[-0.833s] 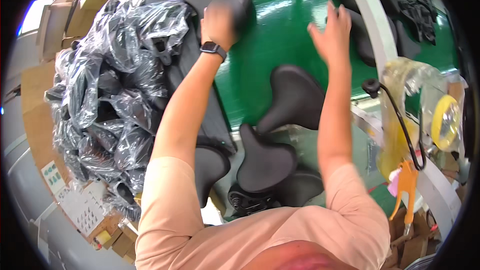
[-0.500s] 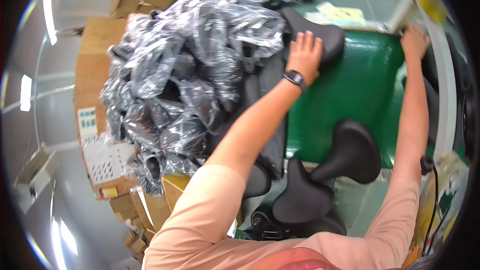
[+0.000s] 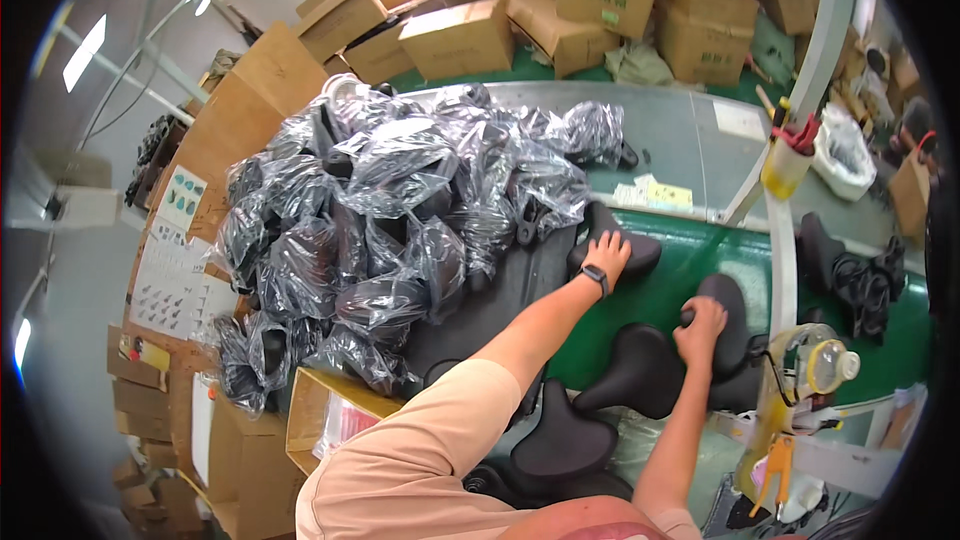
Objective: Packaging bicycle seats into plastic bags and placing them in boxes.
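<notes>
My left hand (image 3: 608, 256) lies with spread fingers on top of a black bicycle saddle (image 3: 642, 254), at the left edge of the green work surface. To its right, my right hand (image 3: 702, 328) is closed in a fist. A rounded black end pokes out at the thumb side; the rest of what it holds is hidden. Beside and partly behind that fist is another dark saddle (image 3: 728, 298). Nearer to me lie a wide black saddle (image 3: 640, 368) and a second one (image 3: 562, 438) with its nose pointing away.
Many plastic-wrapped saddles (image 3: 400, 210) are heaped on the left. A pale post (image 3: 782, 270) rises at the right, carrying a yellow tool holder (image 3: 788, 168). Farther right stands a clear bottle (image 3: 822, 365). Cardboard boxes (image 3: 460, 40) line the back, and an open carton (image 3: 310, 410) sits near my left arm.
My right hand has come back from beside the post toward the saddles, now closed with a black end showing. My left hand stays on its saddle. The view has shifted to show more background.
</notes>
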Available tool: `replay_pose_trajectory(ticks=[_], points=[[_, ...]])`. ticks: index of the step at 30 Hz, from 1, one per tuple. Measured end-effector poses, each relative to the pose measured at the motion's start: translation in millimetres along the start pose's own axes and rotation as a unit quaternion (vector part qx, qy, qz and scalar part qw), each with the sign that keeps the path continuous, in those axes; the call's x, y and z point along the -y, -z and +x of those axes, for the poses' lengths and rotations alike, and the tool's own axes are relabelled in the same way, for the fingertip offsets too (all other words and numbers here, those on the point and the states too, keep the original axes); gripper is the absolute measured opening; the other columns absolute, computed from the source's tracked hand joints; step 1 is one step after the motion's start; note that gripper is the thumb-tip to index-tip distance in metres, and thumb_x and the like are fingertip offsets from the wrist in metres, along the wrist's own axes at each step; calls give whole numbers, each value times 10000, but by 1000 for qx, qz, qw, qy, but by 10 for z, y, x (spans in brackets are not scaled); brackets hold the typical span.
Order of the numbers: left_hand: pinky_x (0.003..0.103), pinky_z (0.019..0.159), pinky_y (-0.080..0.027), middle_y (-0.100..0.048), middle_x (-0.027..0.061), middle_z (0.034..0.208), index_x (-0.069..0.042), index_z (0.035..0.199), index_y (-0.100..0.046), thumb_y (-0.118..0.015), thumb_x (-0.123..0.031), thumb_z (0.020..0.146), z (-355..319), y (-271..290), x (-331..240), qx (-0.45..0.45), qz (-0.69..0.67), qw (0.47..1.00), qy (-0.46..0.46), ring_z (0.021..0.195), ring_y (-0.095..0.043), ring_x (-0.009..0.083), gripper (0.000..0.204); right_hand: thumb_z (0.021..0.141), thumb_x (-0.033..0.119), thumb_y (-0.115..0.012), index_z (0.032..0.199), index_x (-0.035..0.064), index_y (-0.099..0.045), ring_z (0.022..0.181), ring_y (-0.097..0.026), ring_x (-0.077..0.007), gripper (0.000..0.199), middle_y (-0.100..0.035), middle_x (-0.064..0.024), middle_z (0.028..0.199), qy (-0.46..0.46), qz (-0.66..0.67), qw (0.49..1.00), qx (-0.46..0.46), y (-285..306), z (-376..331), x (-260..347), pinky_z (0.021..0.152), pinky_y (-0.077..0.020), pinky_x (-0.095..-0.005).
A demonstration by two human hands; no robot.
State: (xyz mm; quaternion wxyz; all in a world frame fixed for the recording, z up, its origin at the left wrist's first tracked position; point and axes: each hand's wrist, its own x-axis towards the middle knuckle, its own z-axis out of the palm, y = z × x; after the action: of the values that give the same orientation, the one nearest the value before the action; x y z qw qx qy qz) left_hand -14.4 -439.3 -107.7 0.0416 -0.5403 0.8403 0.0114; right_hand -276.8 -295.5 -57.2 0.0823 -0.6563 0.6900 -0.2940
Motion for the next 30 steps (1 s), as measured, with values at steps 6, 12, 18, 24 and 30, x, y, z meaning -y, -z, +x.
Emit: replay_pose_trajectory(ticks=[6,12,18,24,30], points=[[522,1130,-539,-568,172,1500,-108,1491,-550,-1076,-254,465,-1112,594,-38,156,-72,980,-104,1435,-534,399,1162,640,-46,-745,990,80,-639,1163,-610,-385,387,-656,-120,1113,19,135,990,-17,563,-803,276,1065,-464,-480],[400,1030,-592,-801,186,1202,25,1336,-734,-836,-418,995,-3093,724,275,-14,-561,827,27,1154,-763,281,568,691,-78,-728,1011,43,-610,1107,-620,-362,362,-636,-135,1100,68,265,961,-36,1603,-1567,1436,1060,-476,-448],[527,1314,-339,-310,155,1813,-92,1751,-297,-567,-670,1103,-5391,1143,-469,65,-840,491,222,1643,-367,300,909,761,-91,-745,1062,63,-606,1268,-608,-298,365,-653,-117,1241,38,374,924,-63,2696,-2963,2427,1207,-409,-487],[480,1226,-457,-615,132,1586,-106,1643,-500,-550,-621,1129,-6609,1328,-893,93,-971,164,150,1487,-555,290,729,960,57,-748,1530,-52,-542,1474,-555,-359,616,-585,-242,1568,-93,618,763,167,2827,-3800,3077,1288,-396,-496],[422,1038,-526,-728,245,1278,79,1302,-691,-531,-724,1086,-7246,638,-304,-11,-740,617,265,1142,-698,303,847,845,56,-922,1682,-72,-371,1285,-666,-256,1011,-641,-182,1488,-240,388,727,514,2576,-4748,3545,982,-621,-381]])
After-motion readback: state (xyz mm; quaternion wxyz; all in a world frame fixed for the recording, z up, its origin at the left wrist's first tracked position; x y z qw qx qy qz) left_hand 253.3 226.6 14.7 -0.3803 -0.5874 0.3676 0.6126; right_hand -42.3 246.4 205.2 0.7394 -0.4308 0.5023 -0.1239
